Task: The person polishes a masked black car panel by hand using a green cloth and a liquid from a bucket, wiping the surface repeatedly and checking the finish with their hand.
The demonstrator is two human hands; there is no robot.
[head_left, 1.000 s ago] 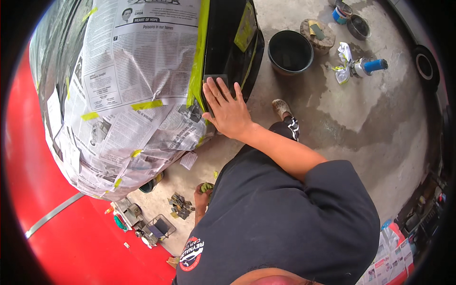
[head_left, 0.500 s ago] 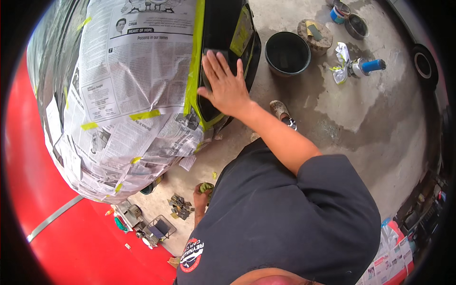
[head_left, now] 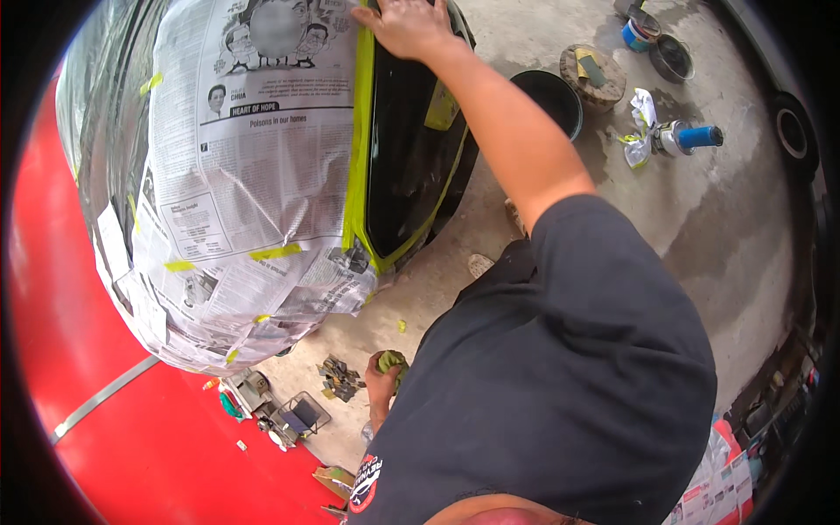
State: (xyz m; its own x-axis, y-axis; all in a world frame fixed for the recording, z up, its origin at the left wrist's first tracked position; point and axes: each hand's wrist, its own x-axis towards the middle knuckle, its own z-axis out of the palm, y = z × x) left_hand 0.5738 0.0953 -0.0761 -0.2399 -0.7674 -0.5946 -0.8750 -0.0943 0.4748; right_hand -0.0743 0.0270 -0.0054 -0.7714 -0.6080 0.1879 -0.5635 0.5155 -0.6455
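My right hand lies at the upper edge of the view, on the far part of a glossy black car panel. Its thumb is spread, and the fingertips are partly cut off by the picture's edge. Yellow-green masking tape runs along the panel's left side. Beyond that tape, newspaper sheets cover the bodywork. Low beside my torso, my left hand is closed around a crumpled green wad, which looks like cloth. Part of that hand and the wad are hidden by my shirt.
A black bucket stands right of the panel, partly behind my forearm. Near it are a round stool with sandpaper pieces, a blue-topped can and a dark basin. Scraps lie on the floor near a red surface.
My right hand has slid away from me, up along the black panel to its far part. The view has shifted too. My left hand still holds the green wad.
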